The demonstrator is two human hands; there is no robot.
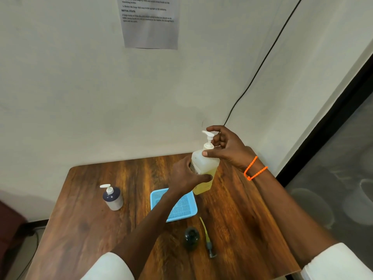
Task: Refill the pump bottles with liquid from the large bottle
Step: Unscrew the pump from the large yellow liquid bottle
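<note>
A large translucent bottle [203,168] with yellow liquid and a white pump head is held above the wooden table [80,219], slightly tilted. My left hand [185,176] wraps around its body from the left. My right hand [226,148] is at the white pump collar, thumb on the bottle's shoulder and fingers curled round the pump stem. A small pump bottle [113,198] with a dark top and white pump stands upright at the left. A small dark bottle [191,237] stands open near the front, and beside it lies a pump head with a yellow tube [206,237].
A light blue perforated tray [181,209] lies in the middle of the table, partly under my left forearm. The wall is close behind the table, with a printed sheet [150,21] and a black cable [260,65]. A dark-framed glass panel [333,178] stands at the right.
</note>
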